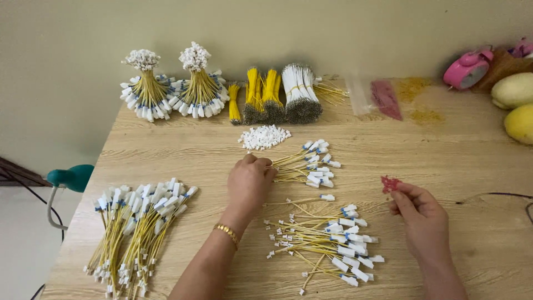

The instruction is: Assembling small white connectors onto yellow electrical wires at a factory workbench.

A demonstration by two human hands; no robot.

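Observation:
My left hand (249, 182), with a gold bracelet on the wrist, is closed over the near ends of a small bunch of yellow wires with white tips (308, 164) lying on the wooden table (444, 150). My right hand (420, 214) pinches a small red piece (390, 183) between thumb and fingers, just above the table. Between the two hands lies a loose pile of yellow wires with white connectors (327, 241). A little heap of white connector housings (265, 136) sits just beyond my left hand.
A large pile of finished wires (136, 228) lies at the near left. Tied wire bundles (172, 83), yellow bundles (261, 100) and a white bundle (300, 97) stand at the back. Plastic bags (386, 99), a pink clock (467, 69) and yellow fruit (519, 105) are at the right.

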